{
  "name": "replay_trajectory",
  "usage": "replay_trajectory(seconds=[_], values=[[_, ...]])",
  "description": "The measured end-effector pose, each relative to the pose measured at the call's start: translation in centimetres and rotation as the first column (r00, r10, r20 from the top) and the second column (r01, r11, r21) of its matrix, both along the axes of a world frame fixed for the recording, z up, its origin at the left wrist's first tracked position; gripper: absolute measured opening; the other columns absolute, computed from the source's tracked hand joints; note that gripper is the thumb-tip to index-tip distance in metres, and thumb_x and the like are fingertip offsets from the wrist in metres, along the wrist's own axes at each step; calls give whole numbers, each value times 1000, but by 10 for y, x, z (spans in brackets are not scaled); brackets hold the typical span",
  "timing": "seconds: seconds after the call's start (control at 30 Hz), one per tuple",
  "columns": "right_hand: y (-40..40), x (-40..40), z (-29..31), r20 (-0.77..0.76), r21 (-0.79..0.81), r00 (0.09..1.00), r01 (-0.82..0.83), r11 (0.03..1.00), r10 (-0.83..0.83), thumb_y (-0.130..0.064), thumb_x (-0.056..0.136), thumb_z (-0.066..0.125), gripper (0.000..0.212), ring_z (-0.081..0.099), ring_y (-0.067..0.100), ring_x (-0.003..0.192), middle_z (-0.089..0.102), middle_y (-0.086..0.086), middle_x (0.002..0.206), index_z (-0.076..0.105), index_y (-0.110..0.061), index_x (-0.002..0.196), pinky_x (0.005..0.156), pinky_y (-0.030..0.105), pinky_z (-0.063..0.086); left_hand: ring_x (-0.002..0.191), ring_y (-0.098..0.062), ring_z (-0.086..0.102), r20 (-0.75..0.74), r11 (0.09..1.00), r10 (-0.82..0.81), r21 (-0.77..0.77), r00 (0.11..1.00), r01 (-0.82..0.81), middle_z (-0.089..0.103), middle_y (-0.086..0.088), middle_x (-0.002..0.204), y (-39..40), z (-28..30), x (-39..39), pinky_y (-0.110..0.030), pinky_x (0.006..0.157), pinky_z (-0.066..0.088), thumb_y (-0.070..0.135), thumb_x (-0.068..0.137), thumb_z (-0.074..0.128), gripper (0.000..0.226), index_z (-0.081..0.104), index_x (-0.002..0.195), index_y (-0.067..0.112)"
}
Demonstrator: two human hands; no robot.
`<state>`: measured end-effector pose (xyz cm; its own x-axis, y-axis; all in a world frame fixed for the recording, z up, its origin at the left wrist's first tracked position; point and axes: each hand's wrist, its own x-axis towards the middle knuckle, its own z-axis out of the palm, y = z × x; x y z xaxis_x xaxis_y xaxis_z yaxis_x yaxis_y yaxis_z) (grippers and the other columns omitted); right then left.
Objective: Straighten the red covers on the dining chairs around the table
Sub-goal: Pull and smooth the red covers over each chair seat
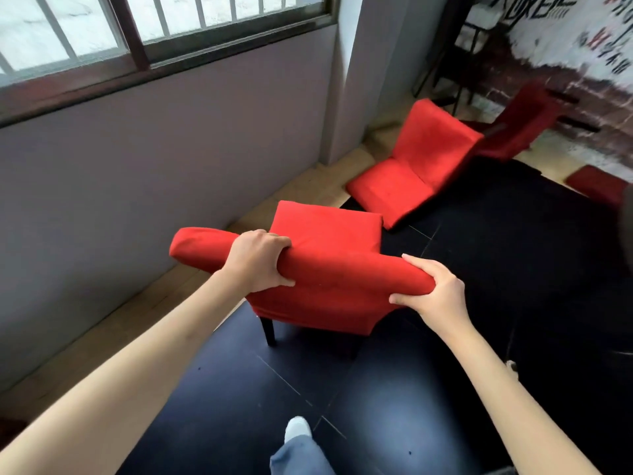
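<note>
Left hand [257, 260] and right hand [436, 296] clench the cover [329, 269] at frame centre. Pulling evenly downward should smooth it.

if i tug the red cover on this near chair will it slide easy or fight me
Probably it gives a little: the red cover looks soft, dimpling where the left hand and right hand grip the backrest top. It seems fitted snugly, with few wrinkles, so expect stretch rather than free sliding. The chair may tip back if pulled hard.

The white-painted brick wall [561, 36] at the upper right carries large black letters and smaller red and black characters, all too blurred and cropped to read.
</note>
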<state>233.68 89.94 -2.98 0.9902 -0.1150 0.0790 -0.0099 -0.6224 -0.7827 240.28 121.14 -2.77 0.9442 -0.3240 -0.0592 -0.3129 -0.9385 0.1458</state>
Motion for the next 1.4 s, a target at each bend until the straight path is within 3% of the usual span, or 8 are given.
replay_trajectory(seconds=[0.57, 0.83, 1.27, 1.4], values=[[106, -123, -11, -21, 32, 1000, 4, 999, -3, -19, 48, 96, 77, 48, -24, 98, 55, -28, 105, 68, -25, 119, 82, -5, 32, 94, -23, 58, -17, 1000, -9, 11, 1000, 10, 68, 5, 98, 104, 3, -121, -33, 83, 44, 60, 60, 78, 62, 64, 110, 26], [150, -198, -30, -39, -2, 998, 54, 999, -55, -19, 47, 96, 76, 57, 3, 99, 61, -20, 106, 69, -28, 117, 82, -3, 32, 97, -19, 57, -12, 994, -69, 86, 998, 70, 67, 8, 101, 139, -5, -175, -29, 82, 40, 62, 61, 76, 63, 63, 113, 30], [196, -248, -32, -54, -15, 998, 33, 999, -33, -23, 49, 95, 76, 54, 0, 99, 56, -25, 104, 67, -27, 120, 81, -4, 31, 94, -20, 56, -1, 997, -27, 77, 1000, 27, 67, 8, 100, 188, -4, -236, -32, 82, 42, 60, 59, 79, 62, 64, 111, 28], [199, -251, -30, -66, -12, 997, 31, 999, -31, -22, 50, 95, 77, 53, 1, 101, 58, -19, 108, 66, -27, 121, 82, -3, 30, 94, -21, 55, 8, 998, -7, 63, 1000, 7, 68, 6, 103, 190, -6, -243, -32, 83, 42, 58, 58, 80, 65, 64, 112, 26]])
